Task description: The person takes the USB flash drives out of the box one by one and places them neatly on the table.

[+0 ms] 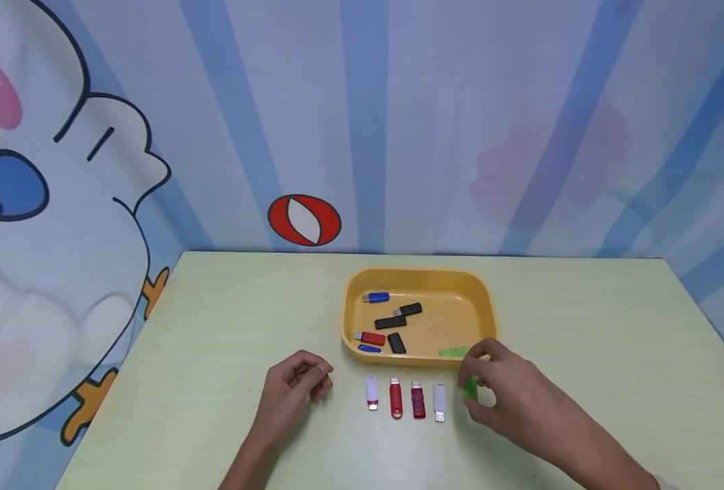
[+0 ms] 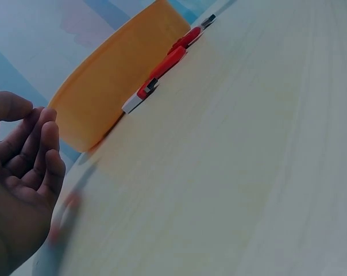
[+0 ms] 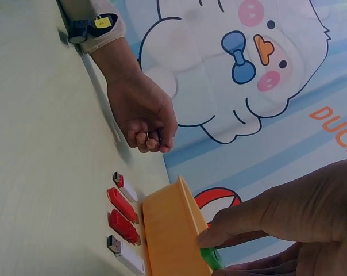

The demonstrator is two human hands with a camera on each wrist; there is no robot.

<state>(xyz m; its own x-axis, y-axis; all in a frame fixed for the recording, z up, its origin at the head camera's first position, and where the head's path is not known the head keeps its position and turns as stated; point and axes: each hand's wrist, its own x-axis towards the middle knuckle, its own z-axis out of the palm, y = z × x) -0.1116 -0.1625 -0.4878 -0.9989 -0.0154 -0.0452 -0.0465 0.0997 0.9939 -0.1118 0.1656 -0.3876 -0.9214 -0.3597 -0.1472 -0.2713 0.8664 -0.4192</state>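
Between right thumb and fingertips a small green USB flash drive (image 1: 471,388) is pinched, just in front of the tray's right front corner. The right hand (image 1: 505,386) covers part of it; in the right wrist view its green end (image 3: 211,259) shows below the thumb. My left hand (image 1: 291,388) hovers over the table left of the row, fingers loosely curled and no held thing visible. In a row on the table lie a white-and-red drive (image 1: 371,393), a red drive (image 1: 396,398), a dark red drive (image 1: 418,400) and a white drive (image 1: 439,401).
A yellow tray (image 1: 420,274) stands behind the row. Inside are blue, black and red drives (image 1: 372,338), mostly toward the left, and a green drive (image 1: 454,352) near its front right. A patterned cloth wall (image 1: 423,136) rises behind the table.
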